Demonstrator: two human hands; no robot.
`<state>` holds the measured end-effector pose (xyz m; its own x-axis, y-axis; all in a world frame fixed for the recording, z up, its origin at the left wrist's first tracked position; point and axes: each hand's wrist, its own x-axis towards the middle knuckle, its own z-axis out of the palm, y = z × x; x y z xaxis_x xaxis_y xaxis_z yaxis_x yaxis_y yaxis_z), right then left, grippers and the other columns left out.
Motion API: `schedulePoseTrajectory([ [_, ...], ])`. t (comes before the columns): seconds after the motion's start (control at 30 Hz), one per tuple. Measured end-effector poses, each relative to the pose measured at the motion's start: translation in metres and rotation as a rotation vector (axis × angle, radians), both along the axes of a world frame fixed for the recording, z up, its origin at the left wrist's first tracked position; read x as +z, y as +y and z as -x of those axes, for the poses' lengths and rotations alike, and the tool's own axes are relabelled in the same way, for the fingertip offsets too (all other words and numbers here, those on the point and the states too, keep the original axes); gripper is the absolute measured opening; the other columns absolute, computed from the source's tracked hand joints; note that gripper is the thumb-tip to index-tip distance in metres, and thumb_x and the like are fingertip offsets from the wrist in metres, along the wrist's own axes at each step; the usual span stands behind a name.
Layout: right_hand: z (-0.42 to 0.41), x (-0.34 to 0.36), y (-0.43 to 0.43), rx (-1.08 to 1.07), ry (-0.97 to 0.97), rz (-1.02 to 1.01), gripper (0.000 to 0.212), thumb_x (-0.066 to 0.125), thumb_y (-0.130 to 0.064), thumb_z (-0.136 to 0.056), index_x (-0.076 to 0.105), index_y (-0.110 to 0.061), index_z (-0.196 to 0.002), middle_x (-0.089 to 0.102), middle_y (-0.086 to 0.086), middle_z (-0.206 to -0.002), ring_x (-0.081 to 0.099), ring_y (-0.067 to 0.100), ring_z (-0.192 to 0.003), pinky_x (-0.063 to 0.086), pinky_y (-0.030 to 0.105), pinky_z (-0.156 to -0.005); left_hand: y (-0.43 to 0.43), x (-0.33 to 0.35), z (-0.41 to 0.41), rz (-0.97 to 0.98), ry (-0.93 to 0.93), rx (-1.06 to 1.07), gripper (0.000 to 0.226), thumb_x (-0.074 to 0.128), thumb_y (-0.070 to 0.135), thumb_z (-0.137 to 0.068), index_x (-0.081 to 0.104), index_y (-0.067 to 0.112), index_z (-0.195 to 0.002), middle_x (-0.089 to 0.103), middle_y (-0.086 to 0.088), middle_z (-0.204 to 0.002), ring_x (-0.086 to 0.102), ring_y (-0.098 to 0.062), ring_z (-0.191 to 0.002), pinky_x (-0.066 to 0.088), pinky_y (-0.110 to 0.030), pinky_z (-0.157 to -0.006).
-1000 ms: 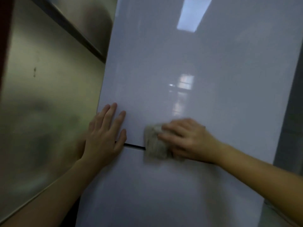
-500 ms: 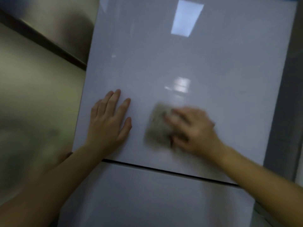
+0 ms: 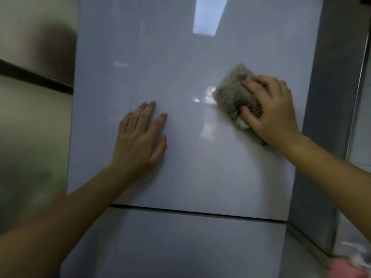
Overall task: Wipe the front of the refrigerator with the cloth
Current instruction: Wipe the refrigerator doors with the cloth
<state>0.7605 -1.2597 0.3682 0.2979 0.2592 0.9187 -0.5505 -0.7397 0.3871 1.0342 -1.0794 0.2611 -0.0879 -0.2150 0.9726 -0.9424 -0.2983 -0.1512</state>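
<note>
Grey-brown and shaggy, the cloth (image 3: 232,97) sits bunched against the glossy pale front of the refrigerator (image 3: 140,57), high on the right side of the upper door (image 3: 200,177) and not far from its right edge. My right hand (image 3: 271,113) grips it, with fingers (image 3: 253,83) curled over the top of the wad, the thumb hooked in from below and the heel of the hand close to the panel. My left hand (image 3: 140,137) lies flat and spread on the door, left of centre and well apart from the cloth, holding nothing; I read it as a brace.

I judge the step in hand to be the wiping of the upper door, with the task partway at most. The gloss tells me nothing about which patches are done. To do it well I would flatten the wad so more of it meets the panel, since a tight ball cleans only a narrow track. Strokes should overlap and run right out to the right edge, then come down in bands toward the dark seam (image 3: 200,213) above the lower door (image 3: 170,247). Pressure should be even and modest, because the surface shows reflections sharply and will likely show streaks and fingermarks too. That makes the bracing palm a concern, and the spot beneath it needs a pass once the hand lifts. The lower door looks to need its turn as well.
</note>
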Motion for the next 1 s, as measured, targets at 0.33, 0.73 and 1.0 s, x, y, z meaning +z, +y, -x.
schedulePoseTrajectory([
  [0.33,0.033,-0.196,-0.015,-0.005,0.673,0.282,0.041,0.052,-0.034,-0.101,0.054,-0.022,-0.140,0.053,0.009,-0.138,0.056,0.026,-0.118,0.043,0.041,-0.099,-0.009,0.002,0.007,-0.011,-0.022,0.008,0.053,0.039,0.039,-0.096,0.048,0.014,-0.142,0.034,-0.017,-0.158,0.031,-0.035,-0.147,0.022,-0.049,-0.119],
  [0.73,0.059,0.035,-0.027,-0.098,0.304,0.108,0.052,0.063,-0.035,-0.092,0.058,-0.011,-0.139,0.058,0.019,-0.136,0.054,0.037,-0.119,0.040,0.044,-0.092,0.004,0.082,-0.006,-0.015,-0.102,0.001,0.048,0.045,0.032,-0.096,0.055,0.011,-0.138,0.041,-0.018,-0.154,0.040,-0.035,-0.141,0.031,-0.046,-0.112],
  [1.0,0.039,0.172,-0.006,-0.077,0.186,-0.071,0.057,0.068,-0.036,-0.087,0.059,-0.009,-0.136,0.056,0.019,-0.134,0.053,0.037,-0.117,0.042,0.047,-0.092,0.017,0.182,-0.003,-0.048,0.015,0.010,0.048,0.046,0.032,-0.094,0.056,0.011,-0.136,0.041,-0.019,-0.154,0.043,-0.038,-0.140,0.035,-0.047,-0.107],
])
